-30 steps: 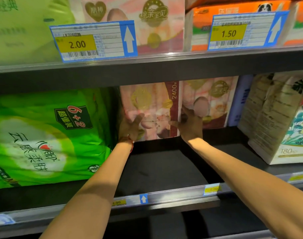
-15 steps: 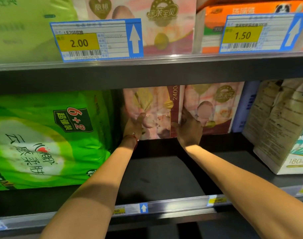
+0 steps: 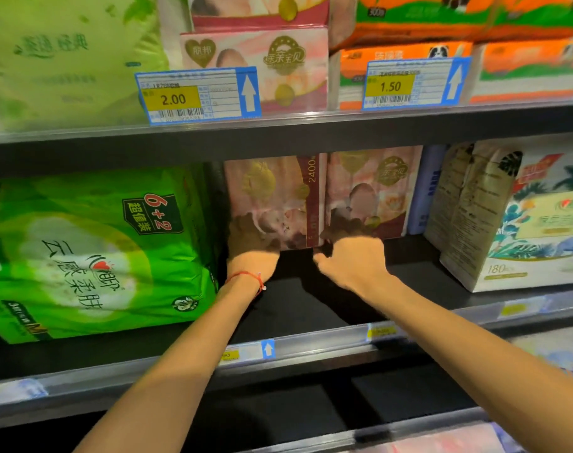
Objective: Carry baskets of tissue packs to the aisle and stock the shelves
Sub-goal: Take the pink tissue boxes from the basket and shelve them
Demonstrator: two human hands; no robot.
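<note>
Pink tissue pack [image 3: 272, 197] stands right at the back of the middle shelf [image 3: 298, 302], upright on its short end, printed face out to the aisle. It is dead ahead of both arms, so neither has the shorter reach.

The left hand [image 3: 252, 253] is at the pack's lower left corner. Its fingers [image 3: 244, 232] lie up against the front, fairly straight, pressing rather than gripping. The right hand [image 3: 353, 256] is at the lower right corner, just where this pack meets the second pink pack [image 3: 373, 191] beside it. The knuckles are bent forward, but the fingertips are lost in shadow, so I can't tell whether they have hooked the edge or only touch it.

The green bundle [image 3: 95, 253] crowds close on the left, with a dark gap between it and the pack. Plenty of bare shelf lies in front.

The pack's long side runs up and down and the hands bracket its base. To my eye the next move is a squaring nudge, sideways or backwards, and pressure that low could tip the top.
</note>
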